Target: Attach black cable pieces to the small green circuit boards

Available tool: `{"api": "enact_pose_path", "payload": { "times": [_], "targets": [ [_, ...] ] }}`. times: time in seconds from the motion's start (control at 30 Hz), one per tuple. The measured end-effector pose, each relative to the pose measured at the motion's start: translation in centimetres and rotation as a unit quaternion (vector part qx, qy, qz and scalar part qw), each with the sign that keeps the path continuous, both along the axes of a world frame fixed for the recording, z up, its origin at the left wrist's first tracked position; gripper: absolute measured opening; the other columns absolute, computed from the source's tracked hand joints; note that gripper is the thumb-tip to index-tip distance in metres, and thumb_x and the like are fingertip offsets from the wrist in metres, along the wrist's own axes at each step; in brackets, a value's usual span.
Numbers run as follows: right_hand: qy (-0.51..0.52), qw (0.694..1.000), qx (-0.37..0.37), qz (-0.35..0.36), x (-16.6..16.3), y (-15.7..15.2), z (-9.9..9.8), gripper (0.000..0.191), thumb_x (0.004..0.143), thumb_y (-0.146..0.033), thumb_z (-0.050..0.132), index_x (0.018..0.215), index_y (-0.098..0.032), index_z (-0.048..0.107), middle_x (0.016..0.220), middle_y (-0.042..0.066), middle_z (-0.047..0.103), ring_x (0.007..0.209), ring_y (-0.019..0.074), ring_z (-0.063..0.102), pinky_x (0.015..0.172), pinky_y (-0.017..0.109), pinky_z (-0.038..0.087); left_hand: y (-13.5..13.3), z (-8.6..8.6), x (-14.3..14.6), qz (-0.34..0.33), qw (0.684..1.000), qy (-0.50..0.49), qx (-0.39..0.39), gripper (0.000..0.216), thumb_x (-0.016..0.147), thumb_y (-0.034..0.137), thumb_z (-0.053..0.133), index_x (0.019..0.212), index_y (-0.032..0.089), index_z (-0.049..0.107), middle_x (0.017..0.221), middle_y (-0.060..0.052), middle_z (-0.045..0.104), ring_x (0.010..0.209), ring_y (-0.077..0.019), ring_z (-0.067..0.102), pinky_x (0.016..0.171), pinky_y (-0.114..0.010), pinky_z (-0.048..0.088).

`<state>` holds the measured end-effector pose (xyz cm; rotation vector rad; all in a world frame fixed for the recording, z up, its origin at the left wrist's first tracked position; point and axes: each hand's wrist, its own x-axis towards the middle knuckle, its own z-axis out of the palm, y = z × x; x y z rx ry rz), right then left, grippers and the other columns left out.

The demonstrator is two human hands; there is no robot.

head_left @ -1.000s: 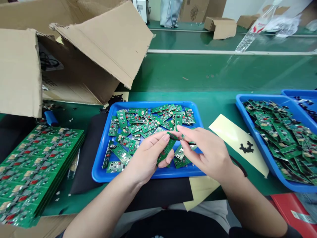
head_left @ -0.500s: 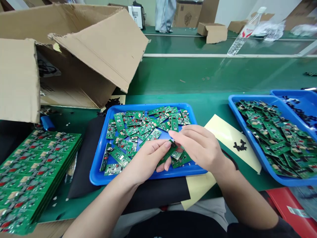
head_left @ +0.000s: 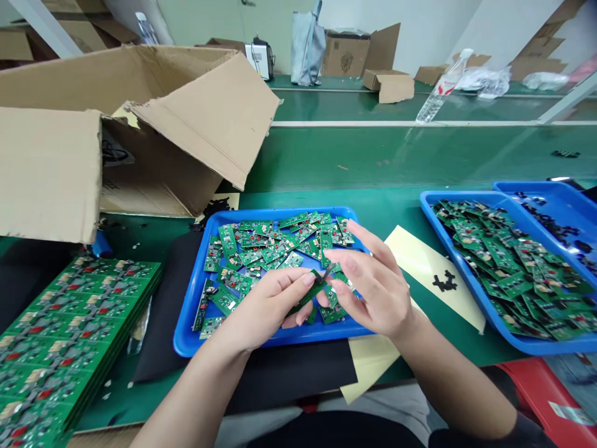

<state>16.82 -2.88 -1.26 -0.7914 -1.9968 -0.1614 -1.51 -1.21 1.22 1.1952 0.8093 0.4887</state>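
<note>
My left hand [head_left: 275, 298] is closed around one small green circuit board [head_left: 305, 297], thumb on top and fingers beneath, over the front of a blue tray [head_left: 186, 311]. A black part sits at the board's upper end, with a small dark strip [head_left: 330, 269] rising beside it. Right of that end is my right hand [head_left: 375, 283], its fingers spread apart and the fingertips close to the strip. Whether a fingertip touches the strip, I cannot tell. Many loose circuit boards [head_left: 275, 249] lie jumbled in the tray under and behind both hands.
Stacked panels of joined boards [head_left: 69, 336] stand at the left, below an open cardboard box [head_left: 205, 118]. At the right, another blue tray [head_left: 466, 274] holds many boards. Black pieces [head_left: 444, 281] lie on a yellow sheet [head_left: 405, 249] between the trays. A bottle [head_left: 443, 87] leans behind.
The right hand's fingers have spread and lifted off the board's end, uncovering the dark strip. The left hand still holds the board. The whole view has shifted slightly as the head tilted up.
</note>
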Motion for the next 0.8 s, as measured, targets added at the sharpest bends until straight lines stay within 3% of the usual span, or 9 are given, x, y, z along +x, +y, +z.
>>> {"api": "enact_pose_path", "payload": {
  "times": [0.13,0.23,0.37,0.57,0.8],
  "targets": [
    [-0.008,0.999,-0.002,-0.037,0.1,-0.1,0.2,0.069,0.081,-0.013,0.060,0.142,-0.031,0.032,0.136,0.011,0.047,0.135,0.0353,0.033,0.102,0.064,0.037,0.1,0.4,-0.5,-0.005,0.998,0.041,0.048,0.036,0.090,0.042,0.046,0.073,0.014,0.059,0.047,0.005,0.044,0.039,-0.0053,0.031,0.039,-0.018,0.024],
    [0.002,0.998,-0.031,-0.052,0.8,0.2,0.5,0.056,0.086,-0.020,0.056,0.138,-0.028,0.039,0.143,0.012,0.040,0.132,0.0334,0.039,0.105,0.063,0.032,0.0,0.4,-0.5,0.028,0.994,0.050,0.092,0.034,0.090,0.041,0.047,0.077,0.013,0.063,0.049,0.004,0.047,0.040,-0.0063,0.035,0.041,-0.018,0.029],
    [0.016,0.994,-0.104,-0.005,1.0,0.2,0.8,0.043,0.090,-0.028,0.049,0.133,-0.021,0.046,0.133,0.013,0.053,0.126,0.0292,0.048,0.108,0.061,0.027,-0.3,0.3,-0.6,0.091,0.983,0.034,0.156,0.032,0.090,0.037,0.048,0.103,0.015,0.067,0.060,0.001,0.055,0.052,-0.0104,0.046,0.049,-0.021,0.039],
    [0.087,0.966,-0.243,0.012,0.3,-0.1,0.8,0.018,0.090,-0.030,0.051,0.100,-0.021,0.064,0.098,0.006,0.072,0.103,0.0223,0.064,0.108,0.058,0.029,-0.7,0.5,-0.9,0.042,0.966,0.037,0.253,0.031,0.092,0.028,0.044,0.115,0.023,0.065,0.080,-0.003,0.062,0.073,-0.0147,0.056,0.072,-0.027,0.046],
    [0.144,0.944,-0.297,-0.001,0.7,-0.3,1.5,0.009,0.085,-0.026,0.058,0.084,-0.021,0.066,0.081,0.002,0.072,0.078,0.0182,0.068,0.104,0.054,0.038,-0.8,-0.1,-1.0,0.092,0.970,0.027,0.222,0.045,0.084,0.029,0.060,0.129,0.027,0.053,0.120,-0.008,0.061,0.106,-0.0224,0.056,0.088,-0.032,0.046]
  ]
}}
